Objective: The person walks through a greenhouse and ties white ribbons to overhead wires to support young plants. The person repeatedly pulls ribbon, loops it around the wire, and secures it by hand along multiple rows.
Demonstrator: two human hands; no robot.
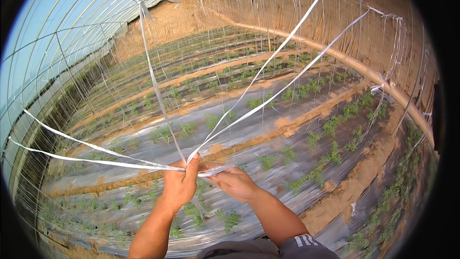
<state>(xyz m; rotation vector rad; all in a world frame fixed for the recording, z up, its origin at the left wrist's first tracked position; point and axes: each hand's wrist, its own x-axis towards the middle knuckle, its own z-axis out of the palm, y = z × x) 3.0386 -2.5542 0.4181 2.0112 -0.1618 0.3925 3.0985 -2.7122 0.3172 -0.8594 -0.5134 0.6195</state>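
My left hand (179,183) is closed around several white plastic straps (251,111) where they come together in front of me. Two of these run up to the right, and two others stretch off to the left side. Another white strap (154,79) drops from the overhead wire to the same gathering point. Beside it, my right hand (233,183) pinches a short folded piece of white strap (212,171) between thumb and fingers. The crossing of the straps is partly hidden by my left thumb. A loose strap end hangs blurred below the hands.
Rows of green seedlings (334,154) grow through plastic mulch film (251,144), parted by soil ridges. Many thin strings hang around me. A pale raised edge (345,57) runs before the earthen wall (381,25) at right. Curved greenhouse ribs (72,7) arch at left.
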